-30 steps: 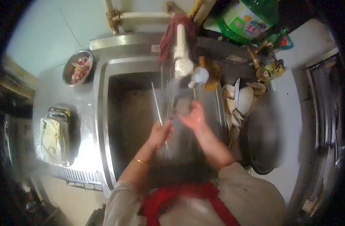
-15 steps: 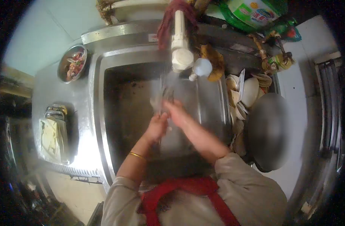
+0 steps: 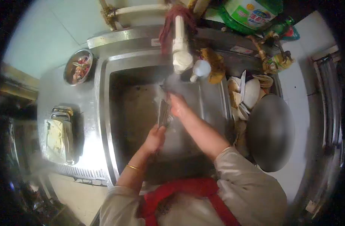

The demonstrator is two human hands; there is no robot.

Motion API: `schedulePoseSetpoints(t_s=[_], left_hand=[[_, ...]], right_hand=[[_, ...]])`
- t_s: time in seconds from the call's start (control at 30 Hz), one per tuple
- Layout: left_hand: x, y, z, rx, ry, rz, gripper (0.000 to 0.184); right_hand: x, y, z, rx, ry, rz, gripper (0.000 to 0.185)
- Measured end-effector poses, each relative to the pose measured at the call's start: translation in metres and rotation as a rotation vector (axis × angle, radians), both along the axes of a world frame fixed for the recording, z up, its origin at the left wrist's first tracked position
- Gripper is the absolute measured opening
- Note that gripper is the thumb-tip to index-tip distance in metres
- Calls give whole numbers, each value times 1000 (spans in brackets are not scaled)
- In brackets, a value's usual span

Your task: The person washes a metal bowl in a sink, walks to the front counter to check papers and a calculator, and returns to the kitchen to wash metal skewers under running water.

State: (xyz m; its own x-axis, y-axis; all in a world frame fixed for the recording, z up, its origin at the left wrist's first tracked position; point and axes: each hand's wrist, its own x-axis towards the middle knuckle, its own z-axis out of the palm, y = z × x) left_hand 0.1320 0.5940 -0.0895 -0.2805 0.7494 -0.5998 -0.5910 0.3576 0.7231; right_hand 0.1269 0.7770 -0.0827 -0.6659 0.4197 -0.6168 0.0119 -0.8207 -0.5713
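Note:
Water runs from the white faucet (image 3: 182, 56) over a long, thin grey thing (image 3: 163, 113) held above the sink basin (image 3: 131, 109). It looks metallic and blade-like, but blur and spray hide its exact kind. My left hand (image 3: 155, 138) is closed round its lower end, nearest my body. Higher up, my right hand (image 3: 177, 105) is closed against its right side, close under the stream, its fingers partly hidden. The long thing points up towards the faucet.
Left of the sink stand a metal bowl (image 3: 78, 67) of food scraps and a stack of pale containers (image 3: 59, 137). To the right are piled dishes (image 3: 251, 92) and a large dark wok (image 3: 271, 133). A green detergent jug (image 3: 251, 17) stands behind.
My left hand has slid down towards my body, away from my right hand. More of the long grey thing now shows between them. The view has shifted slightly.

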Motion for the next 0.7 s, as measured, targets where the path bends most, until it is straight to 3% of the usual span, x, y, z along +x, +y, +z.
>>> schedulePoseSetpoints(t_s=[0.17, 0.27, 0.37, 0.43, 0.5, 0.6, 0.67, 0.7], left_hand=[[-13, -13, 22, -106, 72, -83, 20], [-17, -13, 22, -113, 59, -87, 21], [-10, -29, 17, -159, -2, -112, 20], [-3, -41, 15, -175, -32, -115, 20], [6, -49, 13, -168, -55, -73, 19], [7, -36, -16, -60, -105, 191, 17], [2, -16, -4, -68, -64, 220, 17], [2, -7, 0, -73, -45, 233, 17]], right_hand=[[-11, 5, -25, -105, 51, -61, 20], [-26, 16, -39, 34, -40, -66, 21], [-26, 58, -68, 49, -223, -313, 22], [-11, 104, -93, 143, 124, -350, 24], [5, 122, -57, 54, -44, -344, 26], [30, 113, -66, -14, 276, -207, 27], [57, 84, -93, -206, 335, -102, 29], [64, 47, -52, -197, 266, -48, 30]])
